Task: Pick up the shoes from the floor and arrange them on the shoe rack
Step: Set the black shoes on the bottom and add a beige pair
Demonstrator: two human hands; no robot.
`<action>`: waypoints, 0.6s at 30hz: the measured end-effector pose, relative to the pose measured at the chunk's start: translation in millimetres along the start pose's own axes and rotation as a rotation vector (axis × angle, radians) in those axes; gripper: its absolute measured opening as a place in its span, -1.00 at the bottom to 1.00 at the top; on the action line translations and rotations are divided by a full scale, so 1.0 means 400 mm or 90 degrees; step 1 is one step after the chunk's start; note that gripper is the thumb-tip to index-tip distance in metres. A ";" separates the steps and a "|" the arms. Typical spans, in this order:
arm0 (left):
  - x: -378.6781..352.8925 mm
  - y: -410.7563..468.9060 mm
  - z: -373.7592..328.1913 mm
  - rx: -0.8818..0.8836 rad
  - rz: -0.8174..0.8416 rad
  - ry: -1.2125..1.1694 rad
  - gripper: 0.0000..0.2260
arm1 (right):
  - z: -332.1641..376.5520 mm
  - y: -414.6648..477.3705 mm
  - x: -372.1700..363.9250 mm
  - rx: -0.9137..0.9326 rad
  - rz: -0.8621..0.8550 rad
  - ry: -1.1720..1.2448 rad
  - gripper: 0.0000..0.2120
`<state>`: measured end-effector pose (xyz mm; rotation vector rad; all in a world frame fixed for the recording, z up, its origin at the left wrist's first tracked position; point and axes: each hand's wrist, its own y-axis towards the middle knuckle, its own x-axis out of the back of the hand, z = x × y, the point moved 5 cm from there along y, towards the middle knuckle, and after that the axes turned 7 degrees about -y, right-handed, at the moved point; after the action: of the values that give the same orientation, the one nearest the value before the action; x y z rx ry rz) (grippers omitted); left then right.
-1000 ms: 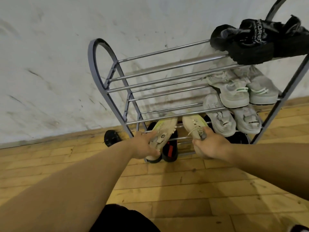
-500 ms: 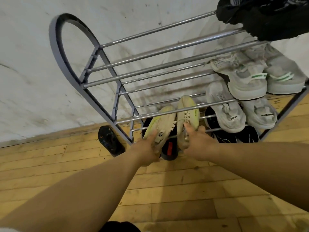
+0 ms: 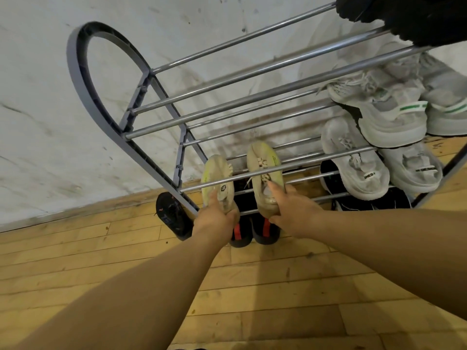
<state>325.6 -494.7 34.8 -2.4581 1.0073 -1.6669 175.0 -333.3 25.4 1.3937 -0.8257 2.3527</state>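
A grey shoe rack (image 3: pixel 83 97) with chrome bars stands against the wall. Two beige-yellow sneakers lie side by side on a lower shelf, toes toward the wall. My left hand (image 3: pixel 216 218) grips the heel of the left sneaker (image 3: pixel 217 175). At the heel of the right sneaker (image 3: pixel 262 170) my right hand (image 3: pixel 294 210) rests, thumb on its top and fingers around its back. A black pair with red heel tabs (image 3: pixel 252 231) sits below them at floor level.
Grey-white sneakers (image 3: pixel 386 117) fill the right side of the middle shelves, with black shoes (image 3: pixel 414 18) on top and more black shoes (image 3: pixel 364 200) underneath. A single black shoe (image 3: pixel 169 213) lies on the wood floor left of the rack. The white wall stands right behind.
Both hands pushed the beige sneakers further in onto the lower shelf, and the right one moved away from the left one. My head came closer to the rack.
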 end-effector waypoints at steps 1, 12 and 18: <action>-0.002 0.000 -0.001 0.001 0.004 -0.007 -0.24 | 0.006 0.007 -0.003 0.005 -0.005 0.005 -0.10; -0.001 -0.003 0.035 -0.079 0.036 0.069 -0.13 | 0.085 0.041 -0.052 0.064 -0.009 0.049 -0.11; -0.003 -0.002 0.036 -0.101 0.013 0.075 -0.10 | 0.084 0.045 -0.064 0.048 -0.025 0.043 -0.13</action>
<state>337.7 -498.5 27.9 -2.4575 1.2194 -1.8119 202.1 -366.8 9.6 1.3381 -0.6912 2.4106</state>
